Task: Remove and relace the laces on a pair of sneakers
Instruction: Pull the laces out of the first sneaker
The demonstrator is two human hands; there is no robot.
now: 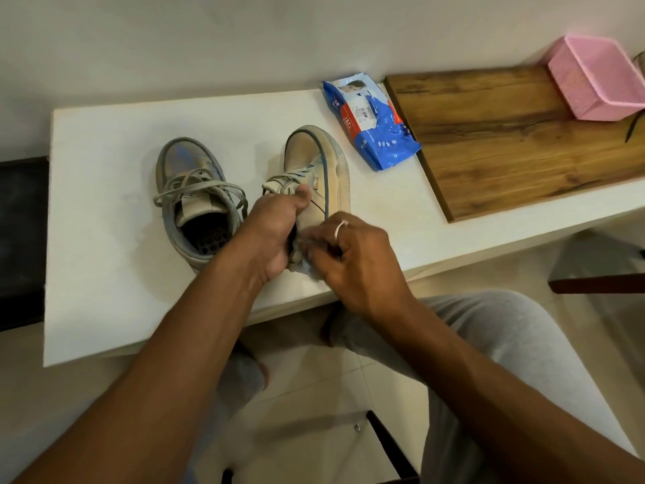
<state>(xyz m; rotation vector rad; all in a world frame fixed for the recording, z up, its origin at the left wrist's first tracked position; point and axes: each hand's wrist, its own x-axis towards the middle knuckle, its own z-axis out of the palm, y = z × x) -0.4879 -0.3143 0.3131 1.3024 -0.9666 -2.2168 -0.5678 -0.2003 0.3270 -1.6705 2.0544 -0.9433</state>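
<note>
Barely begun, we judge: the spare sneaker [195, 200] and the held sneaker [314, 158] stand laced on the worktop [104, 246]. Our left hand [275, 235] grips the held sneaker; our right hand [356, 263] fingers [321, 244] pinch, seemingly, its lace [291, 178].

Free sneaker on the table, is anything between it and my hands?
Nothing visible. The free sneaker stands right beside the left hand, which grips the other sneaker together with the right hand.

One head-worn wide-angle camera looks forward and steeply down from close above the white table [104, 246].
</note>
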